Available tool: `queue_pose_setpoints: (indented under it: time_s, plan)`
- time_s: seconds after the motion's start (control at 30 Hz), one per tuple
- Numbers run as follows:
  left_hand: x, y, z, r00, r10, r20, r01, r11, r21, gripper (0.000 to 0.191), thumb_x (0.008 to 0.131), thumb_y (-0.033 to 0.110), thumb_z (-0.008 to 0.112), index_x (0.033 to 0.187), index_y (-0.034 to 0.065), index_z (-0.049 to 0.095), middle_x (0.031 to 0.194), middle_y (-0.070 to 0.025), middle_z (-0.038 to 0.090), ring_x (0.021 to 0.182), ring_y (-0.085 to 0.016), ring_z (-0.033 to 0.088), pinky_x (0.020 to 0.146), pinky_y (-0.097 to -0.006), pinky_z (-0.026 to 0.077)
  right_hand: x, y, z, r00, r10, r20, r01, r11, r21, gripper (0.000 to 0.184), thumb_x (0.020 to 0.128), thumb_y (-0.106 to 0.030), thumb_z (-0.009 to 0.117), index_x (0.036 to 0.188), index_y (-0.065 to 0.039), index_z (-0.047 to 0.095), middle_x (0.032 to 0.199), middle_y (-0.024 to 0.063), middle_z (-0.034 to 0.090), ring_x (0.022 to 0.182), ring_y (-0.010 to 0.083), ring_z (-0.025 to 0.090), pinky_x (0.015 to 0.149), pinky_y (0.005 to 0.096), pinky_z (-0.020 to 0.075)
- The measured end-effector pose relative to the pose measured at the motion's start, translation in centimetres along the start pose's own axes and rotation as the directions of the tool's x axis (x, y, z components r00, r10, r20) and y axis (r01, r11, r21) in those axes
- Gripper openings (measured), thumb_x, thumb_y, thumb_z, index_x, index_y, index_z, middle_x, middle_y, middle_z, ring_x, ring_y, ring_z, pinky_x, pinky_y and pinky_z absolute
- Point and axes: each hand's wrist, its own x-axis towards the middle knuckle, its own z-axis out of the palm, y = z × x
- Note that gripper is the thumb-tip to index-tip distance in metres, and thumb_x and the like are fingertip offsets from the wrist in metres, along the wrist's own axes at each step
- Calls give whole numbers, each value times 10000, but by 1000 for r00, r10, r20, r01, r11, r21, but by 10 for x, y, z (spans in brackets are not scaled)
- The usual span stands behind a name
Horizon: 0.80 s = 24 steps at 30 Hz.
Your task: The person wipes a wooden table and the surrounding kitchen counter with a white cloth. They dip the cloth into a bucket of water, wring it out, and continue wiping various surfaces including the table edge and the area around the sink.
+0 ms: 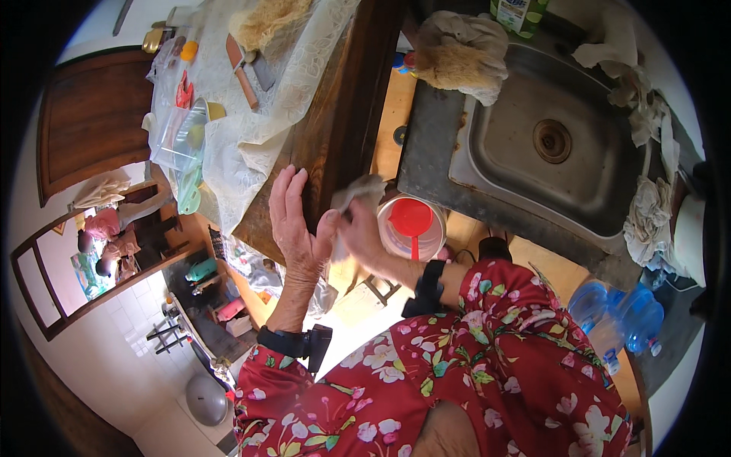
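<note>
My right hand (361, 231), blurred, grips a greyish-white cloth (361, 191) beside the side of the dark wooden table (322, 143). Whether the cloth touches the wood cannot be told. Over the table's near corner is my left hand (300, 228), its thumb apart from the fingers and nothing held. Its thumb tip comes close to the cloth. Below and right of the cloth stands a pale bucket (394, 243) with a red dipper (412, 218) in it.
A cleaver (262, 71) and a wooden-handled knife (244, 83) lie on the patterned tablecloth (285, 108). At right a steel sink (508, 131) is set in a dark counter, with a bundled rag (462, 51) on its edge. Plastic bottles (619, 314) stand below. Two people (114, 234) appear beyond a doorway.
</note>
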Motion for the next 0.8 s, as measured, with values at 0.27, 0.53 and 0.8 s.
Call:
queue_pose_setpoints:
  time_s: [0.27,0.53,0.8]
  plan:
    - [-2,0,0,1000,-8,-11,8,999,-33,575,828,408,571,1240,15,492,1304,-185,457,1215,-363,424,1026,-422,325,43,0,-25,996,68,-54,-61,989,131,134,827,-28,552,959,-41,566,901,73,641,825,193,607,733,327,488]
    - [-1,0,1,1000,-11,-21,10,999,-34,575,820,408,592,1228,14,504,1300,-182,460,1206,-358,433,1020,-414,334,104,-14,-4,905,-243,-348,206,968,-141,258,856,-134,551,1042,14,453,1043,260,530,965,450,493,816,449,401]
    - [-2,-2,1,999,-12,-35,11,999,-40,583,821,419,600,1226,11,507,1301,-186,461,1204,-359,436,1019,-415,339,14,-6,-14,988,-12,151,29,993,-115,220,791,-111,576,962,22,542,939,244,610,886,405,584,753,430,452]
